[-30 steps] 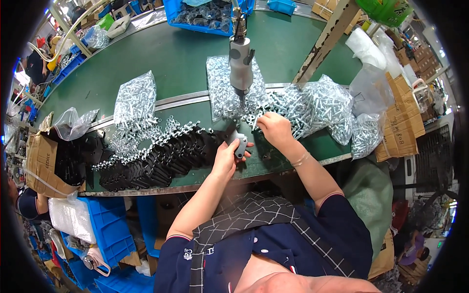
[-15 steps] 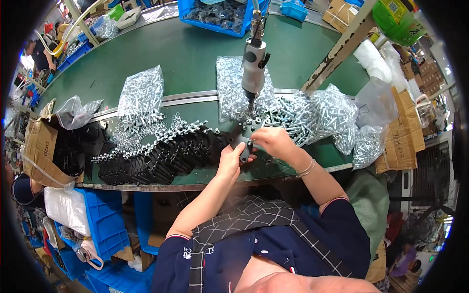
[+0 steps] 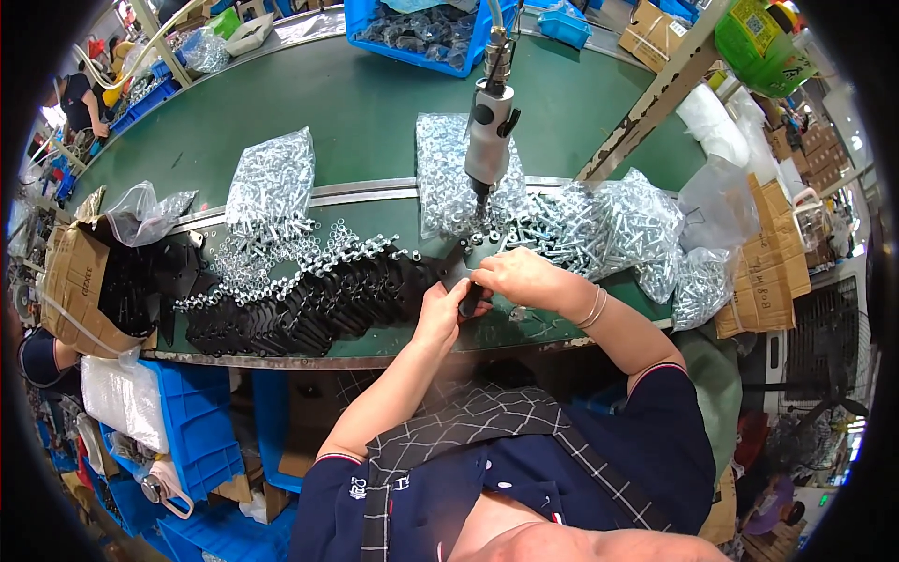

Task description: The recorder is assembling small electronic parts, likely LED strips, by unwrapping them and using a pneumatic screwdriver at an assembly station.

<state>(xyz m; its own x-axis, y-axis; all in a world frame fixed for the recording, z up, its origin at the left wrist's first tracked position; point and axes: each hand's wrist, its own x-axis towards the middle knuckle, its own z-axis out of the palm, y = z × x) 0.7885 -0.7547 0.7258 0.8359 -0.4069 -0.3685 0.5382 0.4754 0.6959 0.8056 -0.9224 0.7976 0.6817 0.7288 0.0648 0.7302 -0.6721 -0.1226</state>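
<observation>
My left hand (image 3: 438,316) is closed around a black flat bracket (image 3: 471,300), held over the near edge of the workbench. My right hand (image 3: 523,279) is closed at the same bracket, its fingertips against the upper part. Whatever small part its fingers may pinch is hidden. Just beyond my hands hangs a grey pneumatic screwdriver (image 3: 489,136), pointing down. To the left stands a long row of black brackets (image 3: 309,304) with bolts and spacers along their upper ends. A heap of loose silver bolts (image 3: 562,229) lies right of the screwdriver.
Bags of bolts (image 3: 272,178) and loose nuts lie along the metal rail. Behind it runs a green belt (image 3: 365,103) with a blue crate (image 3: 412,56). An open carton (image 3: 80,290) of black parts stands left; a slanted post (image 3: 646,108) rises right.
My right hand has turned over the bracket, with its back now more toward me. The bracket has tilted, so its broad face shows less. My left hand has stayed about where it was.
</observation>
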